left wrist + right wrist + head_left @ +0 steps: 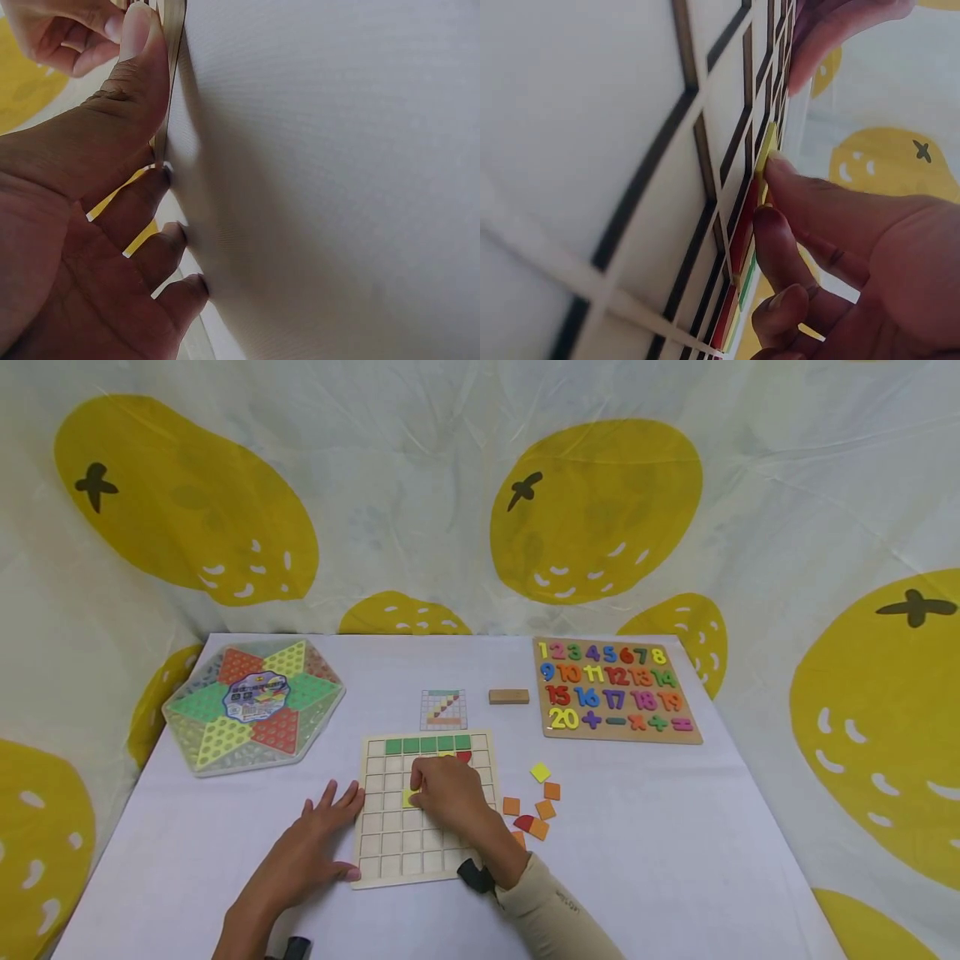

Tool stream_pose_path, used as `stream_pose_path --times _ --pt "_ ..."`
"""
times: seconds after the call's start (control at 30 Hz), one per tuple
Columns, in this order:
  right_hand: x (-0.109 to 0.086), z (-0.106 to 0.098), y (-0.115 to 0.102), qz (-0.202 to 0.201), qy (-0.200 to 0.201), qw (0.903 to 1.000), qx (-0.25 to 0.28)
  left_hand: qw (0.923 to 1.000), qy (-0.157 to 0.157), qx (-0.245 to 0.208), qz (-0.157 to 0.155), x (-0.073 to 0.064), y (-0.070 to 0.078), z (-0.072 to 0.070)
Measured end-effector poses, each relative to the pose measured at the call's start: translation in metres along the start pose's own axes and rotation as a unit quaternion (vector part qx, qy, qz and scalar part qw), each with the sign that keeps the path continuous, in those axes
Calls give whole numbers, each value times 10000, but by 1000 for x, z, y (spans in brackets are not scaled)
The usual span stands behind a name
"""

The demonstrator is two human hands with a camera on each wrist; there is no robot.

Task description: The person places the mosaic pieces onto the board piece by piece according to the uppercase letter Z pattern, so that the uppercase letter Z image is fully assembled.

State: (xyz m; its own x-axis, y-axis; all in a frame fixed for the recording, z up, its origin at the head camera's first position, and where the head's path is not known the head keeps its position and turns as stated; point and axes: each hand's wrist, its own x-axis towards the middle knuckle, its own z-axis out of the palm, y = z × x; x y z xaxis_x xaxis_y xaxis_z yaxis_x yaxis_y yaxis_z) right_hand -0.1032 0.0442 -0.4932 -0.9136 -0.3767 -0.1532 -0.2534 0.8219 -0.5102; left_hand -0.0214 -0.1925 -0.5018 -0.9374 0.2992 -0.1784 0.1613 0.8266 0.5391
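Note:
A wooden grid board [392,864] lies on the table, with a row of green tiles [428,744] in its upper squares. Below that row, a red quarter-round piece [464,757] shows beside my right hand [453,793], which covers the middle of the grid. Between that hand's thumb and forefinger is a yellow tile [766,154], pinched at the grid's surface left of centre. My left hand [315,839] is spread along the board's left edge. Its thumb [139,45] touches the frame near the lower corner, and its fingertips meet the edge higher up.
Loose orange tiles [552,791], a yellow tile [540,772] and a red quarter-round [522,822] lie right of the board. Behind it are a pattern card [443,723] and a wooden block [508,697]. A number board [619,731] and hexagonal game box [321,735] flank them.

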Motion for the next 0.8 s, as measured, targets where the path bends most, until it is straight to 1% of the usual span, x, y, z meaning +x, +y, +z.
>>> stream_pose_path --times 0.2,0.3,0.53,0.67,0.8 --pt "-3 -4 -2 -82 74 9999 -108 10000 31 6 34 -1 0 0" --pt "-5 -6 -1 -121 106 9998 -69 10000 43 -17 49 -1 0 0" --pt "-11 -13 10 -113 128 9988 454 10000 23 24 23 -2 1 0" --pt "-17 -25 21 -6 262 9972 698 10000 -11 33 -33 -1 1 0" --pt "-27 -41 33 238 318 9952 894 9999 -71 67 -122 0 2 0"
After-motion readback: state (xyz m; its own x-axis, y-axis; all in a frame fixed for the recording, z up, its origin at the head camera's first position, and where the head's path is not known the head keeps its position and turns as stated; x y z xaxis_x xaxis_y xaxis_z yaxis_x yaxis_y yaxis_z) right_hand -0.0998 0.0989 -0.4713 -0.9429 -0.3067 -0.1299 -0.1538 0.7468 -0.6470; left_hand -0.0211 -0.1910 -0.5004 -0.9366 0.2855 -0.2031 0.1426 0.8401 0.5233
